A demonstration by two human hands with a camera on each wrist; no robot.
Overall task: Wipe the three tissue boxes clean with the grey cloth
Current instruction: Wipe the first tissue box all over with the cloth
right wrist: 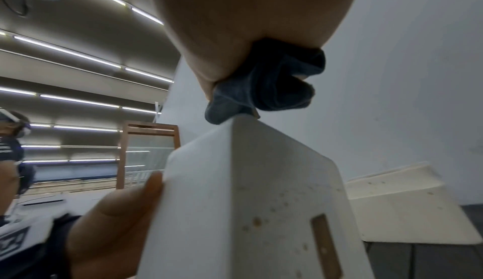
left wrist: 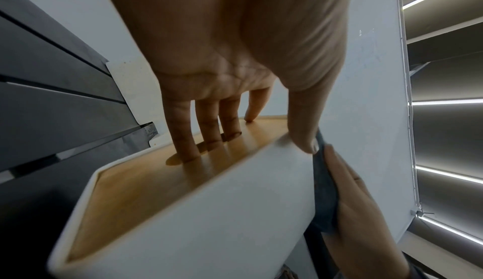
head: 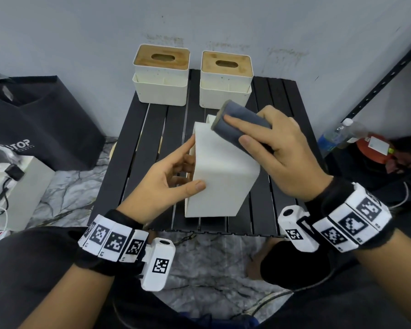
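Fingers (left wrist: 183,138) of left hand (head: 166,176) curl onto wooden lid (left wrist: 146,188) of the tilted white tissue box (head: 221,172), thumb on its side — box held above the black slatted table (head: 138,138). Right hand (head: 280,153) grips the folded grey cloth (head: 240,124), pressing it on the box's far upper corner. Two other tissue boxes — left one (head: 160,74), right one (head: 226,79) — stand upright at the table's far edge.
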